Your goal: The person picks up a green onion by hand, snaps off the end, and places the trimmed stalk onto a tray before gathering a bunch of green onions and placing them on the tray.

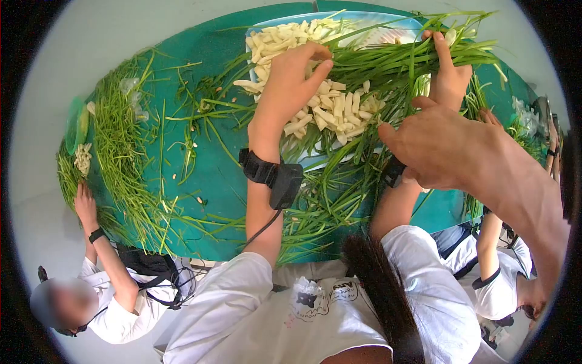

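Observation:
A bundle of long green stalks [388, 60] lies across a light-blue tray [364, 18] heaped with white cut pieces [333, 109]. My left hand [291, 82], a black band on its wrist, pinches the bundle's left end just above the white pile. My right hand [450, 76] grips the bundle further right, one finger stretched up over the stalks. A co-worker's hand [439, 148] reaches in from the right, close to the camera, hovering over the stalks below my right hand with its fingers curled.
The teal table [206, 176] is strewn with loose green stalks, with a thick pile [121, 151] at its left. A person in white at lower left rests a hand [85, 206] on that pile. Another person's arm [488, 242] is at lower right.

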Available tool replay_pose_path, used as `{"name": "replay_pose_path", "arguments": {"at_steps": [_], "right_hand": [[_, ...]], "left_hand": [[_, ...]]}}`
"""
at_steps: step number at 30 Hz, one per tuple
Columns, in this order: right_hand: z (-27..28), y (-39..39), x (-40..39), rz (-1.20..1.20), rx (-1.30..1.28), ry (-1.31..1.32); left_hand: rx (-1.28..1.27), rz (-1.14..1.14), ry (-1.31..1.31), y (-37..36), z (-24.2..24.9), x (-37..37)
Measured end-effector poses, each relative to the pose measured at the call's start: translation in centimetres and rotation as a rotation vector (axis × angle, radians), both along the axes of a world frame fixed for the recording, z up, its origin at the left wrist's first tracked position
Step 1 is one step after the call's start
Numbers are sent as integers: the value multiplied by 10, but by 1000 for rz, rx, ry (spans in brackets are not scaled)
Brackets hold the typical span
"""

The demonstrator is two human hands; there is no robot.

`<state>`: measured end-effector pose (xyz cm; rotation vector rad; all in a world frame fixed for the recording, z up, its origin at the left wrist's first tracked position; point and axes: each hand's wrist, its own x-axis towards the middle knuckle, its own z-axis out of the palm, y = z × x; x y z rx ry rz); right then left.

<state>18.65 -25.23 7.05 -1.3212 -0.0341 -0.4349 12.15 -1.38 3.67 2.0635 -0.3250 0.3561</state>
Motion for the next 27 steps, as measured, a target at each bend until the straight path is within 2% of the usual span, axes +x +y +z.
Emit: {"name": "replay_pose_path", "arguments": {"at_steps": [1,2,6,12,16,18,21,23,27], "right_hand": [[6,0,-3,-36,-144,24],[10,2,-7,-38,-143,25],[18,13,-42,-50,-448,-27],[35,-14,-119,367,-884,16],[51,-27,-134,459,-1042,-1],[42,-20,-117,318,-988,-79],[-21,10,-43,-317,-753,-320],[10,22,-11,48,226,-44],[7,22,-8,67,234,-98]], "left_hand": [[11,-2,7,0,-2,1],[23,-6,14,0,-3,1],[33,-20,-1,-1,-2,1],[38,-15,-12,-1,-2,1],[30,-9,-23,0,-4,2],[18,-10,-26,1,-5,2],[13,-10,-31,1,-5,2],[21,-8,-35,0,-4,1],[-18,-24,13,-2,-4,1]]}}
